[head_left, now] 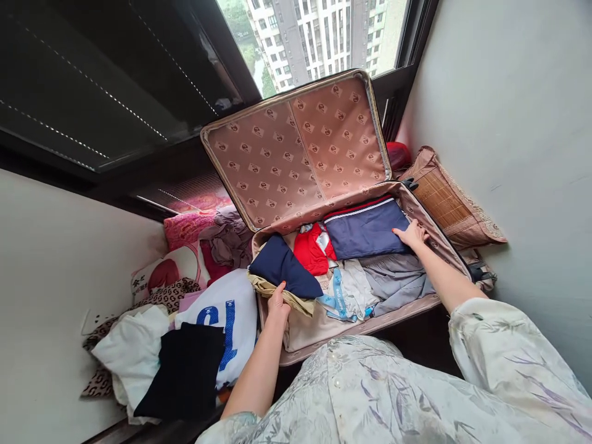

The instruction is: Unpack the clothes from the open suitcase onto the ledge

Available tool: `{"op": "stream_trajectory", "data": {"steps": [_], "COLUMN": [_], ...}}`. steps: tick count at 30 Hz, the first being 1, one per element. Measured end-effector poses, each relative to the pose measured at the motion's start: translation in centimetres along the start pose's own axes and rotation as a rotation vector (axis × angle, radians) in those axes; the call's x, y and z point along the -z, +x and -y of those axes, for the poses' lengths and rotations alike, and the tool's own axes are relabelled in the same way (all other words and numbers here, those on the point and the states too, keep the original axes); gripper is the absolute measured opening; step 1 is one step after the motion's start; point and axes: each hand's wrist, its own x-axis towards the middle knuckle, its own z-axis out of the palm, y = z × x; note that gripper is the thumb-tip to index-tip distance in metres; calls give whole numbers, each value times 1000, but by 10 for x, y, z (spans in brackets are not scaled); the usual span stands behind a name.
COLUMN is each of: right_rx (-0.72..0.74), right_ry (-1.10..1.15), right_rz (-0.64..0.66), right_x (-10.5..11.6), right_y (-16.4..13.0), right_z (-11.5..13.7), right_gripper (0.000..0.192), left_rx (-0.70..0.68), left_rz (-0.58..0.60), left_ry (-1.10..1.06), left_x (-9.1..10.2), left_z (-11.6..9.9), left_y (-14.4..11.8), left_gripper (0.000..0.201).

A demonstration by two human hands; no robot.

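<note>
An open suitcase (296, 148) with a pink patterned lining lies in front of me, with clothes inside. My left hand (279, 303) is closed on a small stack at its left end: a folded navy garment (282, 265) over a beige garment (300, 306), thumb on top and fingers hidden below. At the right end my right hand (413, 234) grips the edge of a folded blue garment (365, 231) with a red and white striped border. Between them lies a red and white cloth (315, 251). Nearer me are grey clothes (393, 283) and a light blue strap (337, 296).
Left of the suitcase are a white cloth with blue print (235, 320), a black garment (185, 370), a white garment (139, 345) and pink bedding (189, 228). A brown woven pillow (448, 197) leans by the right wall (518, 154). A window (314, 43) is behind the raised lid.
</note>
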Motion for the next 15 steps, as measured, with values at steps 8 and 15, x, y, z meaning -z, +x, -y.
{"op": "stream_trajectory", "data": {"steps": [8,15], "right_rx": [286,566], "right_ry": [7,-16], "right_rz": [-94,87], "right_x": [-8,-79], "right_y": [-19,-105], "right_z": [16,65], "right_gripper": [60,98], "left_rx": [71,70], "left_rz": [-44,-52], "left_ry": [-41,-79], "left_x": [-2,-4], "left_z": [-4,-1], "left_y": [-6,-4], "left_gripper": [19,21]}}
